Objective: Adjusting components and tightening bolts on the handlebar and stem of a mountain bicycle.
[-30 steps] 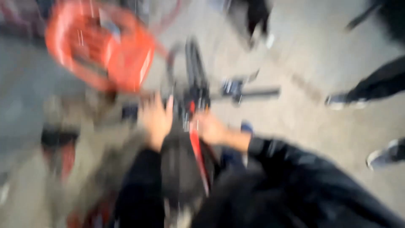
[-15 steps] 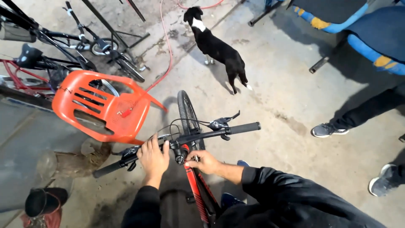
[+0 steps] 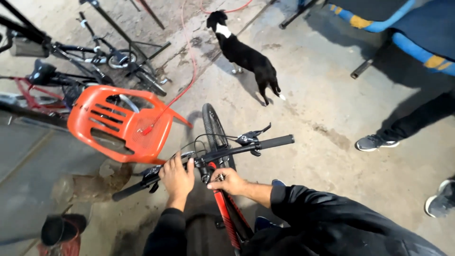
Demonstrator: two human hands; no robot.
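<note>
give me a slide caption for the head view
Left hand grips the bicycle handlebar, right hand at its stem, orange chair beside.

1. Your left hand (image 3: 177, 177) grips the handlebar (image 3: 208, 154) left of the stem.
2. Your right hand (image 3: 229, 180) sits at the stem, fingers curled.
3. Orange chair (image 3: 121, 124) just left of front wheel (image 3: 214, 130).
4. Black dog (image 3: 246, 58) ahead, well apart.

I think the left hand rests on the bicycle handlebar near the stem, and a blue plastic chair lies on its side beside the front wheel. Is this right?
Not quite. The left hand does rest on the handlebar near the stem, but the plastic chair lying beside the front wheel is orange, not blue, as the head view shows.
</note>
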